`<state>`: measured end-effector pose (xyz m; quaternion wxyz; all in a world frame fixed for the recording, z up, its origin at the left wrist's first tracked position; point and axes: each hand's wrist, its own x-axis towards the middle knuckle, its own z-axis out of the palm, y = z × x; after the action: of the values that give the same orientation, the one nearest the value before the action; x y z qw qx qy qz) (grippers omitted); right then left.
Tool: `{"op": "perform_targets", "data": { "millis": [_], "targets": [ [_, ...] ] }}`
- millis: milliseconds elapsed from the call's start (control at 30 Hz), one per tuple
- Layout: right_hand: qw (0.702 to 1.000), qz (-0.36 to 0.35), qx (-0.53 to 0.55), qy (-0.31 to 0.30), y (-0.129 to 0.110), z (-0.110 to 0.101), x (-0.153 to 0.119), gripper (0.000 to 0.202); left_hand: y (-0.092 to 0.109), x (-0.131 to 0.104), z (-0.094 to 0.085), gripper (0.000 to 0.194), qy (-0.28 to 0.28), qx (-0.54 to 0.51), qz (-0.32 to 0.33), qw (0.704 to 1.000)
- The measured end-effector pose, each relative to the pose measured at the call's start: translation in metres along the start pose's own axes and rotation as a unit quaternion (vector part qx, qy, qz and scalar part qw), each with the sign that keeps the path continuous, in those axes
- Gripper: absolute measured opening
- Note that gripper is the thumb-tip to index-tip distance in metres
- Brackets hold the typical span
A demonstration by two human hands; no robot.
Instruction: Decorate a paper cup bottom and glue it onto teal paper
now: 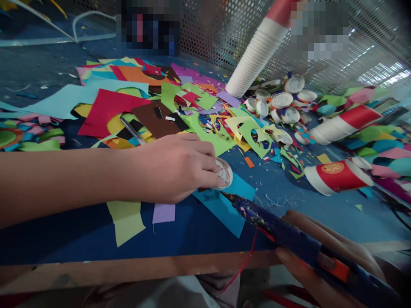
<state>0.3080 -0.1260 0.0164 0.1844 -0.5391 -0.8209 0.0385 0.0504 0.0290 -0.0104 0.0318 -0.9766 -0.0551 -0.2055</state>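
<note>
My left hand (183,171) reaches in from the left, its fingers closed on a small round white cup base (227,173) with lines drawn inside. The cup base rests at the upper edge of a blue paper sheet (233,214). In my right hand (327,233) is a dark blue, worn glue gun (289,231) with an orange part on its side. Its pointed tip is close to the lower rim of the cup base; whether they touch I cannot tell. A thin red strand hangs below the tool.
Coloured paper scraps (208,115) cover the far side of the table. A tall stack of paper cups (257,55) leans there, near several cut cup bases (282,100). A red-and-white cup (337,175) lies on the right. A silver pen (131,129) lies behind my left wrist.
</note>
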Motion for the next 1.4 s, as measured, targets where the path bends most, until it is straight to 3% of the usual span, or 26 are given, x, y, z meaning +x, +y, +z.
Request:
{"op": "perform_targets", "data": {
  "millis": [500, 767, 967, 1200, 1400],
  "targets": [
    [0.999, 0.01, -0.009, 0.047, -0.005, 0.01, 0.0, 0.016, -0.001, -0.001, 0.0, 0.034, 0.006, -0.006, 0.006, 1.0],
    [0.993, 0.078, -0.031, 0.087, -0.012, 0.014, -0.003, 0.012, 0.001, 0.0, -0.002, 0.038, -0.018, -0.009, -0.009, 1.0],
    [0.995, 0.061, -0.022, 0.078, -0.006, 0.012, -0.005, 0.021, 0.0, -0.002, 0.0, 0.036, -0.005, -0.014, -0.005, 1.0],
    [0.995, 0.082, -0.026, 0.057, -0.001, 0.009, -0.009, 0.014, 0.0, -0.001, -0.001, 0.036, 0.005, -0.019, -0.005, 1.0],
    [0.999, 0.005, -0.051, 0.018, 0.009, 0.002, -0.009, 0.012, 0.0, -0.001, -0.001, 0.035, 0.01, -0.018, -0.004, 1.0]
  ]
}}
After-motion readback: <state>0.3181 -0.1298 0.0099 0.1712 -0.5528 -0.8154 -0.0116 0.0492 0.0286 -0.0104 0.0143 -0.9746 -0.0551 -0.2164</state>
